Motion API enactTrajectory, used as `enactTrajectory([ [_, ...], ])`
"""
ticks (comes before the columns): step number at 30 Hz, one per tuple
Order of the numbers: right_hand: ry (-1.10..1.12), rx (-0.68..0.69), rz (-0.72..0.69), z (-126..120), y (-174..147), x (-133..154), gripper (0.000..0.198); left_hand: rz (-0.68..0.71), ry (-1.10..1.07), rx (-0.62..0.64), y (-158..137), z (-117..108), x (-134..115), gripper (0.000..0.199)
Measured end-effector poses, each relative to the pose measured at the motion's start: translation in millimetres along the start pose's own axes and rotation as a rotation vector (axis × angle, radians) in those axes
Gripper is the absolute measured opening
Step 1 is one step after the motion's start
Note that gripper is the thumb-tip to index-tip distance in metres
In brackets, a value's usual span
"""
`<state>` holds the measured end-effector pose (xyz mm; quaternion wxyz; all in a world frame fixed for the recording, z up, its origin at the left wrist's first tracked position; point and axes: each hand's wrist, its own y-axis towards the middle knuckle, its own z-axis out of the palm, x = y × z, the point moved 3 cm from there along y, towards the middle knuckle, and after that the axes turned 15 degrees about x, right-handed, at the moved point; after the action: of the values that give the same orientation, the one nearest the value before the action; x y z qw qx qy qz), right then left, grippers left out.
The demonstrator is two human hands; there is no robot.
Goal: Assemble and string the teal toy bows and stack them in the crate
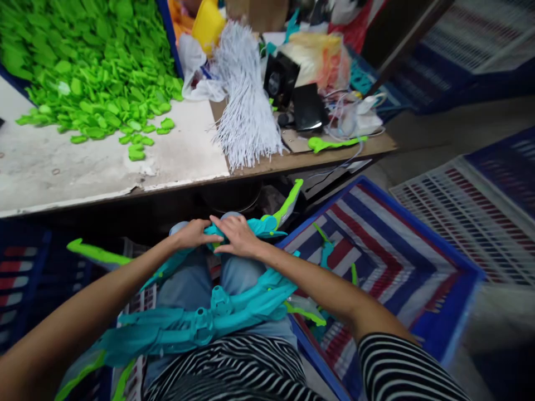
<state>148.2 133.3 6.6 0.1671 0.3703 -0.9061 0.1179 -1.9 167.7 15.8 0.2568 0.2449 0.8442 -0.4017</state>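
Across my knees lies a turquoise plastic toy bow (261,225) with curved lime-green tips at both ends. My left hand (194,233) is closed on its middle, thumb and fingertips against the grip. Beside it my right hand (237,236) presses the same middle part, fingers bent over the top and thumb below. A small green piece (216,245) shows between the two thumbs; the hands hide most of the grip. Nearer my body, other turquoise bow parts (204,323) rest on my lap, under my forearms.
Lime-green plastic pieces (100,106) spill from a blue-edged container onto the worktable (179,150). A bundle of white strings (248,100) hangs over the table edge. At right stands a blue crate (453,328) with a striped lining and several bow parts inside.
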Motion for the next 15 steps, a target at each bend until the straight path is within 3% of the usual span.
enactTrajectory([
  [3, 0.109, -0.192, -0.021, -36, -7, -11, 0.043, -0.043, 0.196, -0.092, -16, 7, -12, 0.041],
  [5, 0.129, -0.401, 0.107, -76, -10, -31, 0.026, -0.045, 0.372, -0.227, -29, 14, -19, 0.042],
  [7, 0.087, -0.548, 0.335, -117, -10, -58, 0.026, -0.033, 0.548, -0.386, -41, 24, -20, 0.041],
  [9, 0.039, -0.537, 0.551, -149, -1, -86, 0.025, -0.011, 0.685, -0.511, -48, 37, -15, 0.039],
  [11, 0.012, -0.433, 0.709, -168, 11, -109, 0.023, 0.017, 0.76, -0.574, -51, 51, -6, 0.045],
  [15, -0.007, -0.279, 0.821, -179, 31, -129, 0.027, -0.059, 0.805, -0.545, -48, 69, 8, 0.056],
])
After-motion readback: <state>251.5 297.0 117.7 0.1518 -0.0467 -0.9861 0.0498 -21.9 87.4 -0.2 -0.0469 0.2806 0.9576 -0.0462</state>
